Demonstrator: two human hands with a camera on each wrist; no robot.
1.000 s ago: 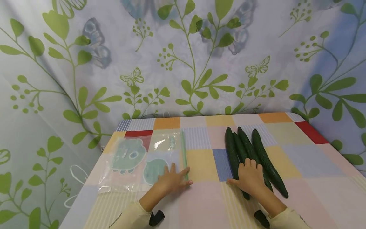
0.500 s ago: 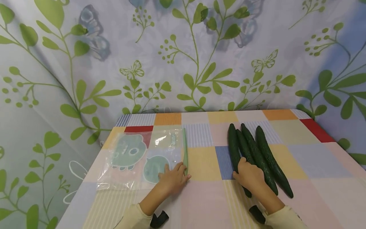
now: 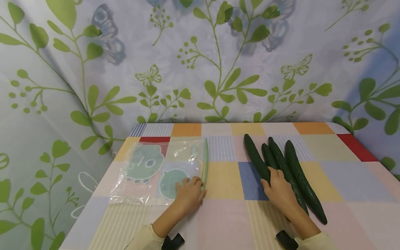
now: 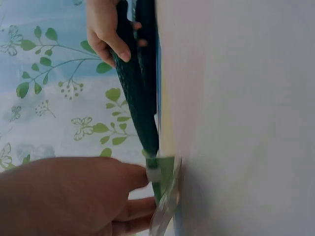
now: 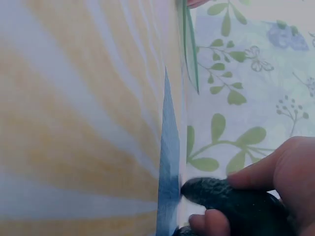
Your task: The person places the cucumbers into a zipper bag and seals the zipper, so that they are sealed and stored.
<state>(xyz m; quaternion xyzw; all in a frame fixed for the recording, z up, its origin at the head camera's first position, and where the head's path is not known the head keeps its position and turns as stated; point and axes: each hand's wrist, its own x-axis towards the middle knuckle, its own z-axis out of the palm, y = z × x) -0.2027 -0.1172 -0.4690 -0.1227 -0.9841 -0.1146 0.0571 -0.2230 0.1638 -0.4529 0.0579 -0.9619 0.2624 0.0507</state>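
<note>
Lower left, our left hand (image 3: 189, 196) pinches the green edge (image 3: 205, 156) of a flat, clear bag (image 3: 156, 170); lower right, our right hand (image 3: 281, 192) curls round one cucumber (image 3: 256, 154) outside it.

Curtain (image 3: 175, 69): behind the table, across its far edge.
Table (image 3: 228, 222): in front of the curtain, beneath bag and cucumbers.
Bag (image 3: 156, 166): flat on the table's left half, its strip (image 3: 205, 163) along the right edge.
Left hand (image 3: 190, 194): at the near part of that strip.
Leftmost cucumber (image 3: 255, 152): right of the bag, well apart from it, far end angled left, away from its neighbours.
Right hand (image 3: 281, 191): around that cucumber's near part.
Other three cucumbers (image 3: 283, 166): side by side, right of the leftmost.
</note>
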